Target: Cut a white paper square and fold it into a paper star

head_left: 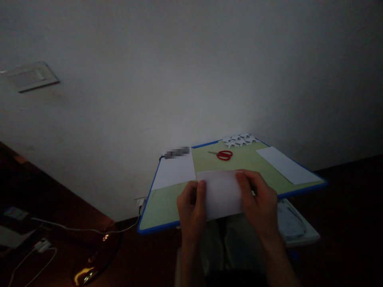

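Observation:
A white sheet of paper (223,195) is held up in front of me, over the near edge of the table. My left hand (193,207) pinches its left edge, thumb on the near face. At the upper right corner my right hand (260,199) grips the same sheet, with the thumb in front and the fingers behind. Beyond the paper lie scissors (224,155) with red handles, blades pointing left. Several folded white paper pieces (241,140) with pointed tips sit in a cluster at the table's far edge.
The pale green table (164,207) has a blue rim and stands against a wall. White paper lies at its left (173,171), below a pixelated dark item (177,152); another white sheet (287,165) is at right. A white cable (89,230) runs to a wall socket (140,202).

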`<state>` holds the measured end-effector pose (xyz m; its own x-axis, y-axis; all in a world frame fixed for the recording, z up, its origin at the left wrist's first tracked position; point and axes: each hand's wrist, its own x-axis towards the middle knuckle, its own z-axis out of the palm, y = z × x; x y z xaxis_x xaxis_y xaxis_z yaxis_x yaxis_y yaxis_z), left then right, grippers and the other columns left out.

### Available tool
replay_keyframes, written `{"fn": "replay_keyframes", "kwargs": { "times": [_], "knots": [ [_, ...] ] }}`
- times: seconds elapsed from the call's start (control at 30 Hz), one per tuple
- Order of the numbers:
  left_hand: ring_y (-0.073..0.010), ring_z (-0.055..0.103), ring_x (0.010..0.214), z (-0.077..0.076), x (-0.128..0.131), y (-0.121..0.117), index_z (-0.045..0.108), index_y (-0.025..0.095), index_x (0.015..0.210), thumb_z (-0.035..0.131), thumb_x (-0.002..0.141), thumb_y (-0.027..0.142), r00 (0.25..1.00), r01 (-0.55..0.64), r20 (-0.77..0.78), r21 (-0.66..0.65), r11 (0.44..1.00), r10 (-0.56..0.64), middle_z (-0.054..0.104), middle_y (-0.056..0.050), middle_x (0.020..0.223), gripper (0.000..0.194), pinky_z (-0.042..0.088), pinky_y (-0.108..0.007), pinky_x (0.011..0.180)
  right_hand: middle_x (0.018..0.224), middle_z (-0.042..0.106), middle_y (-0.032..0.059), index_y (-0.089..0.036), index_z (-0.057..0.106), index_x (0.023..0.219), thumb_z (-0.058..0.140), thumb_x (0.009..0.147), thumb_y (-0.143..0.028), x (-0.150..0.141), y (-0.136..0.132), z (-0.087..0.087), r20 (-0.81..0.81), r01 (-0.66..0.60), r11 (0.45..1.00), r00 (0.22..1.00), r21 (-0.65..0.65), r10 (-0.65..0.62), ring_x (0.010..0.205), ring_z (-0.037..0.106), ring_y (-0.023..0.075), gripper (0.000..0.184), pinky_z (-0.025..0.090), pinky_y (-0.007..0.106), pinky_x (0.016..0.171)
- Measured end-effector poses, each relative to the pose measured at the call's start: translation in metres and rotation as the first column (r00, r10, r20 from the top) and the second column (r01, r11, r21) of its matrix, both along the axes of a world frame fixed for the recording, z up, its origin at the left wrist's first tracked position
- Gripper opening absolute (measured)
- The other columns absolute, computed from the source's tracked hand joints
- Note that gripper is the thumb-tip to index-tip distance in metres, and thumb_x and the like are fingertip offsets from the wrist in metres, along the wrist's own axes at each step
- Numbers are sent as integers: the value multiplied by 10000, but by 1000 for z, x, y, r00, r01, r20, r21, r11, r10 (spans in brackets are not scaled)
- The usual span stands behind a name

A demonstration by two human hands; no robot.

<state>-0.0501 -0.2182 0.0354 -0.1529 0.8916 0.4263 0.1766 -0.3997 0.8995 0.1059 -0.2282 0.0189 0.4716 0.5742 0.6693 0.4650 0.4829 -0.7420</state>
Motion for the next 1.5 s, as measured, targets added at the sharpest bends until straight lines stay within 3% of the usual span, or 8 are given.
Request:
{"fn": "replay_keyframes", "kwargs": {
  "times": [0.27,0.47,0.77,1.07,1.27,1.5],
  "knots": [
    [-108,352,470,-6,2,-1,576,220,818,614,975,656,998,45,49,-92,995,-40,434,64,551,465,224,-210,432,872,826,44,-233,736,964,591,1049,-425,-1,0,1,32,0,1000,999,12,0,747,761,214,255,591,297,686],
    [-124,374,511,-1,6,-2,561,231,843,567,989,690,999,21,50,-68,997,-17,426,59,601,482,279,-217,455,870,827,42,-239,738,969,593,1049,-428,0,0,1,39,-7,1000,999,18,6,746,763,215,251,590,298,688],
    [-144,416,611,2,-7,4,477,221,681,578,1029,553,996,-87,-27,66,994,89,411,41,647,492,342,-248,556,899,844,36,-235,748,979,617,1044,-380,2,2,-1,73,-22,999,997,44,19,776,787,212,206,606,294,725],
    [-156,441,600,4,-2,2,551,212,672,612,999,462,984,-174,35,51,983,173,463,30,624,416,344,-259,545,937,855,36,-242,756,998,583,1066,-335,0,2,-1,159,-104,994,982,37,97,817,804,210,207,620,292,770],
    [-145,449,602,0,-3,5,577,202,729,594,1006,540,989,-145,16,47,988,144,483,28,645,437,343,-242,528,926,856,20,-235,752,999,594,1065,-288,0,2,-1,175,-105,991,980,77,90,806,809,187,179,606,252,746],
    [-121,407,514,-4,-2,3,593,213,831,612,971,655,991,-98,85,-49,994,102,475,47,587,464,275,-209,454,926,854,13,-232,740,1005,594,1068,-266,0,2,-1,190,-96,991,979,91,77,809,806,176,163,598,238,763]
  ]
}}
